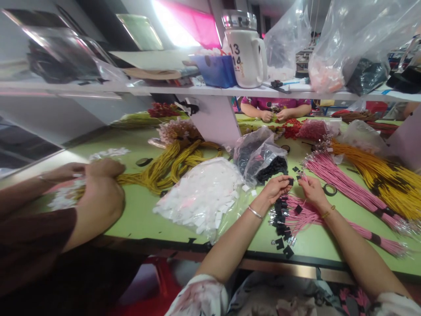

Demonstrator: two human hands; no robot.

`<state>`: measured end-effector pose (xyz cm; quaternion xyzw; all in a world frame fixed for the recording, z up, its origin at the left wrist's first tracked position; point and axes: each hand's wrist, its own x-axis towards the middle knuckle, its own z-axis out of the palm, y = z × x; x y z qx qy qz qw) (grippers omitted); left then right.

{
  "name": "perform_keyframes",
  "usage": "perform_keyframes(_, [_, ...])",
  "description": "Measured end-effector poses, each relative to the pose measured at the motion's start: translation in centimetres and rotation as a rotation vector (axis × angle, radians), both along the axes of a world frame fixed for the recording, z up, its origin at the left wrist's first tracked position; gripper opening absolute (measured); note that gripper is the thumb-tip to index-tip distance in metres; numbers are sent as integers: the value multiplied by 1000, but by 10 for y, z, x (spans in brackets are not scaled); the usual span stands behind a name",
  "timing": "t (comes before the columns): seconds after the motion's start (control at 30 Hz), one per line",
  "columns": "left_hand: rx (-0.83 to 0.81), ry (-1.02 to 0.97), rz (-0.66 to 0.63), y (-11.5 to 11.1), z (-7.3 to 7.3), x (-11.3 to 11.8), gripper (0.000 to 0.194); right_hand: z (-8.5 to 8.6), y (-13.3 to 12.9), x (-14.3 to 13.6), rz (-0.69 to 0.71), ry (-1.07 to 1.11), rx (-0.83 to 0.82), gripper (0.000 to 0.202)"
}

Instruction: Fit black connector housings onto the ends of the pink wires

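Observation:
Between the thumb and fingers of my left hand [277, 188] is a small black connector housing [290, 181]. My right hand [312, 191] pinches the end of a pink wire [302, 175] close to that housing; the two ends are nearly together, and I cannot tell whether they touch. Below both hands lies a bundle of pink wires [304, 215], several with black housings [282, 219] on their ends. Just beyond my left hand, an open plastic bag [256, 149] holds loose black housings [275, 169]. A second pink wire bundle [345, 184] stretches away beside my right hand.
A bag of white connectors [200, 193] lies left of my forearm. Yellow wires [388, 171] are at right, and olive wires [164, 169] at left. A black tape roll [330, 189] sits by my right hand. Co-workers' hands [103, 175] work at left and across. A shelf [204, 91] spans above.

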<state>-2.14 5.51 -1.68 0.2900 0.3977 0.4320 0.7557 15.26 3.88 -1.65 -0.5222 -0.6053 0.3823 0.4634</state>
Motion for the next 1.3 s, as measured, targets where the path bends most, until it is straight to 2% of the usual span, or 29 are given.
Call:
perform_keyframes(0.17, [20,0,-4,-1,3,-1,12,-2,2,3,16,-63,13,37])
perform_keyframes(0.4, [32,131,-45,-3,1,3,12,0,-3,1,51,-312,198,32])
perform_keyframes(0.6, [82,167,21,-7,1,11,9,-3,-1,3,85,-243,113,31])
perform_keyframes(0.77, [174,278,36,-10,-4,15,7,-6,-3,3,60,-276,142,30])
perform_keyframes(0.87, [253,431,-84,-9,-5,6,10,-2,-3,6,23,-199,156,29])
perform_keyframes(1.0, [528,827,-317,-1,0,-5,8,7,3,14,-130,206,87,29])
perform_keyframes(1.07, [635,1025,-308,8,2,0,11,9,5,15,-129,403,6,27])
perform_keyframes(1.13, [712,1155,-216,19,2,13,17,9,5,14,-69,505,-59,30])
perform_keyframes(1.2, [780,1243,-138,30,-1,31,21,8,3,11,-25,526,-92,34])
perform_keyframes(1.3, [801,1340,-139,42,-10,52,19,7,0,8,22,467,-106,33])
